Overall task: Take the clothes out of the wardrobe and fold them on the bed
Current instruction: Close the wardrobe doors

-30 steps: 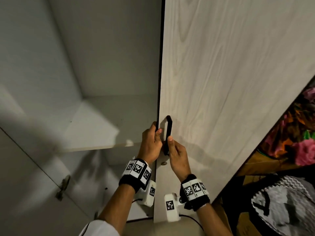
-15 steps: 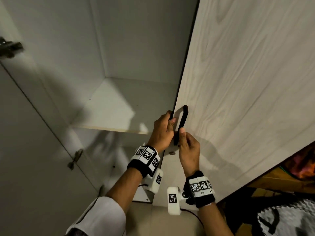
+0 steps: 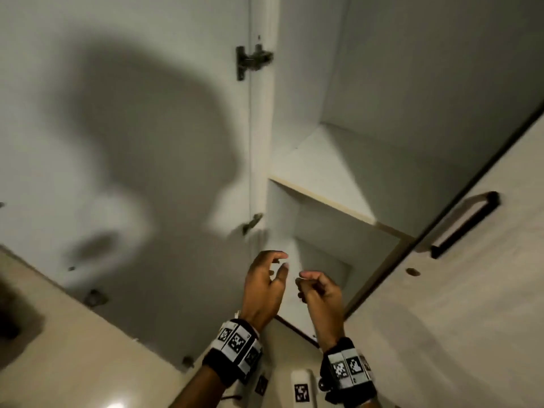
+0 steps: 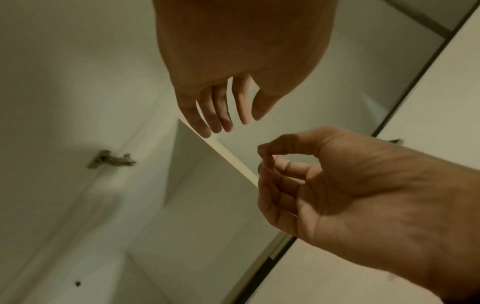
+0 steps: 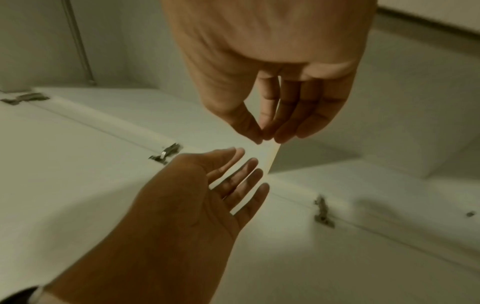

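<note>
The wardrobe stands open in front of me, its white shelf showing between the two doors. No clothes are visible in any view. My left hand hovers before the lower compartment with fingers relaxed and spread, holding nothing. Just to its right, my right hand hangs with fingers loosely curled toward the thumb, also holding nothing. The left wrist view shows the left hand with straight fingers above the right hand. In the right wrist view, the right hand points at the shelf edge, with the left hand below it.
The right door, pale wood grain with a black handle, stands to the right of my hands. The left door is swung wide, its white inside facing me. Metal hinges sit on its edge.
Both hands have let go of the black handle and the door edge and moved left in front of the opening. My view has swung left; the colourful things at right are gone.
</note>
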Tool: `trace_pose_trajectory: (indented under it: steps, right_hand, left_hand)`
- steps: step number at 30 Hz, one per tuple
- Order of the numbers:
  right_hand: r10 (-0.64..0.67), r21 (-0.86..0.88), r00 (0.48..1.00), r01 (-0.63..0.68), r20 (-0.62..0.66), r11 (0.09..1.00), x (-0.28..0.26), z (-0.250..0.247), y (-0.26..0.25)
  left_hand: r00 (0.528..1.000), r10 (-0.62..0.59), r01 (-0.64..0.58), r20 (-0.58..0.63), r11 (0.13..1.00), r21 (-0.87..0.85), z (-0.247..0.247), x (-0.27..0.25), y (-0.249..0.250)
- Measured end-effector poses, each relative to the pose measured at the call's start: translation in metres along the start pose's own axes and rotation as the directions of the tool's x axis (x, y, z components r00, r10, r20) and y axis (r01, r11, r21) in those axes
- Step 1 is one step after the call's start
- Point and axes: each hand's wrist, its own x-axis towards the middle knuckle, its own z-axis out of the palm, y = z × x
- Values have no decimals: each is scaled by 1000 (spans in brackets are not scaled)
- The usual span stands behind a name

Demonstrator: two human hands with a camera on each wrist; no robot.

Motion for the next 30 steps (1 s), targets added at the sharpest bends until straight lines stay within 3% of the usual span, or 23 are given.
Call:
trace_pose_trajectory:
  steps: [3,6,8,10,11,13,15,16,19,23,30]
  right_hand:
    - [7,35,979,-14,202,999,-28,68,-19]
    - [-8,21,933,0,359,1000,-61,133,-35]
    - [-29,16,912,25,409,1000,-80,165,-46]
    - [-56,31,895,47,442,998,-100,193,-57]
    - [-72,44,888,58,454,997,-107,203,-62]
    - [-87,47,877,74,473,996,-119,217,-72]
    - [-91,23,873,92,480,996,-127,224,-79]
    - [-99,17,874,103,476,995,-130,225,-83]
    - [-128,3,881,143,455,990,-135,224,-89]
    - [-145,20,893,150,427,988,-143,217,-96]
    - [-245,31,881,254,405,967,-168,201,-115]
  left_hand:
    - [939,43,-24,-340,998,61,-81,-22,2]
    - [791,73,15,-608,990,137,-158,-43,0]
    - [655,86,47,-751,987,154,-200,-49,-6]
    - [530,52,73,-847,992,107,-240,-47,-14]
    - [507,-11,73,-862,997,30,-256,-43,-14]
    - [562,-135,47,-816,990,-132,-276,-32,-11]
    - [647,-138,24,-750,987,-161,-284,-25,-14]
    - [662,-124,23,-739,989,-146,-286,-23,-15]
    - [631,-116,29,-767,992,-126,-283,-31,-13]
    - [614,10,-20,-789,1000,-3,-281,-48,-18]
    - [739,272,-366,-616,930,-28,-239,-88,12]
